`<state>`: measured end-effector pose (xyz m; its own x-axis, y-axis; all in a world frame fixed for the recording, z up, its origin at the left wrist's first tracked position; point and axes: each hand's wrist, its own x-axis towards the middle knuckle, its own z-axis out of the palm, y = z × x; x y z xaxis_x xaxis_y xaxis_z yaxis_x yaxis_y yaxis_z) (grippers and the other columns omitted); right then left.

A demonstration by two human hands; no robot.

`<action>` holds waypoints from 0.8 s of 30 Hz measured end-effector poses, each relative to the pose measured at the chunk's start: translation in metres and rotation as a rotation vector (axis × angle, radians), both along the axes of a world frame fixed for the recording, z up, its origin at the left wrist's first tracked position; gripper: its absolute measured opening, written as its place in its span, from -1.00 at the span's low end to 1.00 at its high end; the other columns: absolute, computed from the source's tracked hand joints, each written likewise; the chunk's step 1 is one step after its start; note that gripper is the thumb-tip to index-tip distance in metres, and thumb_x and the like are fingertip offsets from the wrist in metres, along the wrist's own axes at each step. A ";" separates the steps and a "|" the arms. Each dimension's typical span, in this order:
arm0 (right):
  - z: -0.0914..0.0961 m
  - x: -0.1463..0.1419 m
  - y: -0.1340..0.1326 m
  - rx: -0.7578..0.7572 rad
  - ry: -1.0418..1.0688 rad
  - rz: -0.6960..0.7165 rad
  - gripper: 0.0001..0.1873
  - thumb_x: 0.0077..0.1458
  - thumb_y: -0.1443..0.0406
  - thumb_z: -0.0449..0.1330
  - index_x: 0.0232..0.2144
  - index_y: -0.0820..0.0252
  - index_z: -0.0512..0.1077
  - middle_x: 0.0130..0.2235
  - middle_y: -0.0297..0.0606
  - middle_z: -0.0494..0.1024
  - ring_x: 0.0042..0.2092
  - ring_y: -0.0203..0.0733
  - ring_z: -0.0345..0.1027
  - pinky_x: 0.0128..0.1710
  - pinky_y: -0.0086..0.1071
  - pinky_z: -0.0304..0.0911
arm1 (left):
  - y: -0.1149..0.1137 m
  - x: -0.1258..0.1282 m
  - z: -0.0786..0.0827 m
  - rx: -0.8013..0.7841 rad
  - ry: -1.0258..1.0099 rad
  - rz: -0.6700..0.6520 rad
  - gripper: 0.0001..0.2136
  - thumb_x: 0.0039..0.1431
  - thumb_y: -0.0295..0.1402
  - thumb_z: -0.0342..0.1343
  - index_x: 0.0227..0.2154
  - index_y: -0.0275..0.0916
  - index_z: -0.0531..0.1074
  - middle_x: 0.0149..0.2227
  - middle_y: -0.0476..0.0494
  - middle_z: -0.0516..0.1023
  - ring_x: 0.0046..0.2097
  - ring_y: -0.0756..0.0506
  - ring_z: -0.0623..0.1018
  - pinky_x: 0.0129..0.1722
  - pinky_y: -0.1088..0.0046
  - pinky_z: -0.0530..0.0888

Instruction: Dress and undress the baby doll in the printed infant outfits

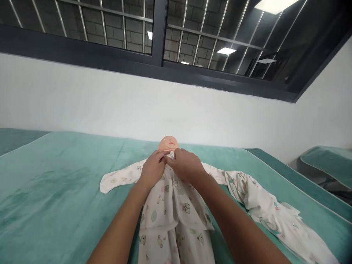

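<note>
Doll: the doll (169, 143) lies on its back in the middle of the green mat (55, 183). Its long way runs from the near edge to the far edge, with the head toward the wall.
Suit: it wears a white baby suit (170, 209) with little animal pictures, and the sleeves stick out to both sides.
Left hand: the left hand (152, 168) is at the suit's collar under the chin, fingers pinched together on the cloth.
Right hand: the right hand (185, 165) touches the same collar. Its fingertips are bent under, so its grip cannot be told.
Other clothes: more white clothes (264, 205) lie crumpled toward the mat's right edge.
Room: a white wall (110, 102) stands behind the far edge, with a dark barred window (165, 33) above.
</note>
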<state>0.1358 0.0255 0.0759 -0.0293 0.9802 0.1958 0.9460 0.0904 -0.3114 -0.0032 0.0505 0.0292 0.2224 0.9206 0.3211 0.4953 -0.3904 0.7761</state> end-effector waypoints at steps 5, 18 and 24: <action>-0.017 0.007 0.026 -0.011 0.108 -0.051 -0.71 0.12 0.22 -0.02 -0.62 0.14 0.13 -0.54 -0.36 0.30 -0.48 -0.27 0.08 -0.46 -0.38 -0.05 | 0.005 0.001 0.002 -0.049 0.056 0.006 -0.64 0.26 -0.31 -0.15 0.00 0.01 0.46 -0.02 -0.08 0.47 -0.02 -0.15 0.48 -0.04 0.32 0.38; -0.042 0.021 -0.026 0.258 0.705 -0.138 -0.62 0.16 0.05 0.04 -0.58 0.14 0.20 -0.57 -0.45 0.25 -0.45 -0.29 0.09 -0.42 -0.40 0.01 | -0.022 0.001 -0.004 0.159 -0.035 -0.068 -0.73 0.25 -0.35 -0.05 -0.15 -0.01 0.54 -0.12 -0.07 0.44 0.01 -0.12 0.37 0.01 0.31 0.33; -0.032 0.018 -0.040 0.147 0.437 0.043 -0.64 0.12 0.01 0.10 -0.54 0.12 0.25 -0.51 -0.41 0.35 -0.46 -0.28 0.14 -0.44 -0.39 -0.01 | -0.026 0.001 -0.004 0.143 0.007 -0.120 -0.72 0.27 -0.36 -0.06 -0.15 0.01 0.54 0.04 -0.06 0.39 0.14 -0.15 0.27 0.15 0.20 0.26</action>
